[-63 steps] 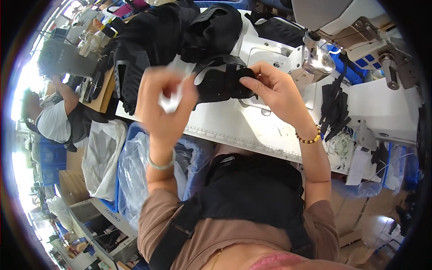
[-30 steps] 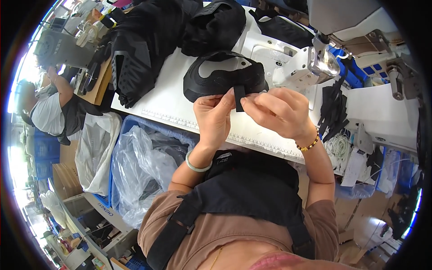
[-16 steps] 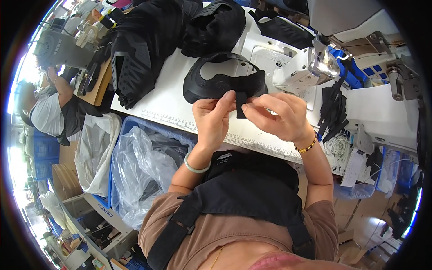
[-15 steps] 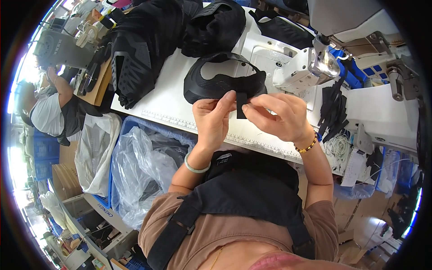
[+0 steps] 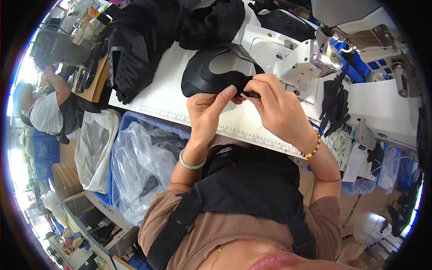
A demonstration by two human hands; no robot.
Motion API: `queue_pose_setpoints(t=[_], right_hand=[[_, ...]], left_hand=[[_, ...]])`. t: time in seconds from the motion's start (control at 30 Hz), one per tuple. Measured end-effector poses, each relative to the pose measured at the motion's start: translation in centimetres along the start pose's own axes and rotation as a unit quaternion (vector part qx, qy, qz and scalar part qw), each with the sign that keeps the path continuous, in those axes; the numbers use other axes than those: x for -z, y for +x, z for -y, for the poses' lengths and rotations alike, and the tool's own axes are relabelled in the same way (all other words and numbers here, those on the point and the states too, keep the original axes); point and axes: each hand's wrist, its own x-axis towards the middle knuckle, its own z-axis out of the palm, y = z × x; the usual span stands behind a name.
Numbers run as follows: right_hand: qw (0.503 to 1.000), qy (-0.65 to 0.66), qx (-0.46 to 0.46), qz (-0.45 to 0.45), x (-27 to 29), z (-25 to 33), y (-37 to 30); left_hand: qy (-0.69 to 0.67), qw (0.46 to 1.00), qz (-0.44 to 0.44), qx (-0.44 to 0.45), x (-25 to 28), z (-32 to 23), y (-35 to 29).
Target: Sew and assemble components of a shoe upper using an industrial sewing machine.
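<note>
A black shoe upper (image 5: 198, 74) with a curved open collar stands over the white sewing table's front part. My left hand (image 5: 207, 108) pinches its near edge between thumb and fingers. Close beside it, my right hand (image 5: 276, 105) is closed on a short black fabric strip (image 5: 253, 94), which now looks folded at the upper's edge. The fingers hide most of the strip and where it meets the upper. To the right of the upper is the white sewing machine arm (image 5: 294, 63), apart from both hands.
Stacked black shoe uppers (image 5: 130, 58) lie at the back left, and more uppers (image 5: 213, 22) behind. Black strips (image 5: 334, 105) hang in a bundle at the right. A ruler (image 5: 171, 116) runs along the table's front edge. A blue bin with clear plastic (image 5: 141, 166) stands left; another person (image 5: 45, 108) sits beyond.
My right hand has turned and drawn in, and the strip that hung flat between my hands is now folded up against the upper. The upper has tilted slightly.
</note>
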Motion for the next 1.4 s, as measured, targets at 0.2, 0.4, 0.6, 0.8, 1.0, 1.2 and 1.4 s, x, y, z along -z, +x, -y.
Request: queue_pose_setpoints(t=[0.2,0.4,0.6,0.8,1.0,1.2,1.4], right_hand=[[0.998,0.046,0.012,-0.035,-0.6,-0.5,0.0],[0.975,0.170,0.004,-0.141,-0.5,-1.8,-0.3],[0.986,-0.045,0.155,-0.038,0.8,-2.1,0.4],[0.955,-0.195,0.220,-0.040,1.2,-1.3,1.4],[0.944,-0.197,0.263,0.038,3.1,-1.5,2.7],[0.970,-0.109,0.209,0.060,2.7,-3.2,1.8],[0.956,0.256,-0.102,-0.096,2.2,-1.3,2.3]], left_hand=[[0.004,0.999,-0.031,0.011,-0.6,-0.3,0.2],[-0.137,0.980,-0.077,0.120,-1.4,-1.8,1.3],[-0.058,0.990,-0.082,0.101,-1.7,-2.7,0.8],[0.063,0.994,-0.076,0.052,-2.3,-3.2,0.8],[-0.033,0.993,-0.095,0.053,-2.8,-3.2,1.0],[-0.159,0.978,-0.099,0.089,-2.5,-0.4,1.0],[-0.113,0.990,-0.070,0.055,-3.0,-0.7,0.9]])
